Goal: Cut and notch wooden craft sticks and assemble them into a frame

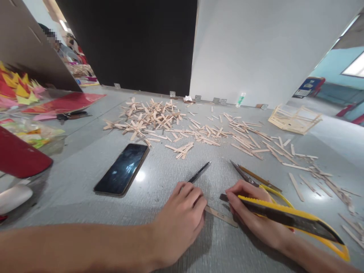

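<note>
A thin flat wooden strip (222, 216) with a small rectangular mark lies on the grey table, one end under the curled fingers of my left hand (184, 216). To its right, my right hand (250, 204) grips a yellow and black tool (295, 216), likely a cutter or small saw, its dark tip just above the strip. A black pen (200, 171) lies beyond my left fingertips. Scissors with yellow handles (245, 175) and a brown pencil-like stick (260, 178) rest beyond my right hand.
A phone (122, 169) lies left of centre. Piles of wooden sticks (153, 115) spread across the back and right, near a small stick frame (295, 119). Upright boards (241, 49) stand behind. At left are a red cylinder (22, 153), pliers (71, 115) and coloured paper. People sit farther back.
</note>
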Available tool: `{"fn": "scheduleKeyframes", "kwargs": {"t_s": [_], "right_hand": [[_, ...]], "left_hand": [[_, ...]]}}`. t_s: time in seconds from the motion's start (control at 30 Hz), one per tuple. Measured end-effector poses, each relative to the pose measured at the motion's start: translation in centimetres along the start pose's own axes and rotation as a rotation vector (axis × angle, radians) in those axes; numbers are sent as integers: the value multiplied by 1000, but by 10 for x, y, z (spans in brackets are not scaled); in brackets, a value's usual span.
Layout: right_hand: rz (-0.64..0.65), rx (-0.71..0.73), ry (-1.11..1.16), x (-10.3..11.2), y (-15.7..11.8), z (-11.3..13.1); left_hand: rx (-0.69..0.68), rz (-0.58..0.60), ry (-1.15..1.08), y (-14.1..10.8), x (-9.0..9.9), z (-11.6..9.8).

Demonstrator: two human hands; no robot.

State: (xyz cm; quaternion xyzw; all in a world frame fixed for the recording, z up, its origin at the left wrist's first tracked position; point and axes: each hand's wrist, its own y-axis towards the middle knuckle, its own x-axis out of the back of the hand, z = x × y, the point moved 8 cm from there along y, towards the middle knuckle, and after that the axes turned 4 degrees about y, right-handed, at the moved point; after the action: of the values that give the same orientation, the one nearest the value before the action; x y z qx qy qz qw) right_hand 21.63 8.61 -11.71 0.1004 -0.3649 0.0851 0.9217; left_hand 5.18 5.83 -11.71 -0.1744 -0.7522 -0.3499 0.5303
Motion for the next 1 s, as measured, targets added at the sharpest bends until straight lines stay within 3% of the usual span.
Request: {"fn": "scheduleKeyframes", "kwargs": {"t_s": [0.1,0.27,0.47,1.0], "right_hand": [[74,-29,32,-5,-2,-4],[118,78,-69,-5,-1,4],[188,83,-70,-11,2,10],[205,33,-13,-14,2,8]], "left_hand": [[-64,-24,72,-5,2,-10],[-222,-33,138,-20,-4,-31],[-217,51,187,-19,-13,-28],[-228,52,160,-15,-11,-26]]}}
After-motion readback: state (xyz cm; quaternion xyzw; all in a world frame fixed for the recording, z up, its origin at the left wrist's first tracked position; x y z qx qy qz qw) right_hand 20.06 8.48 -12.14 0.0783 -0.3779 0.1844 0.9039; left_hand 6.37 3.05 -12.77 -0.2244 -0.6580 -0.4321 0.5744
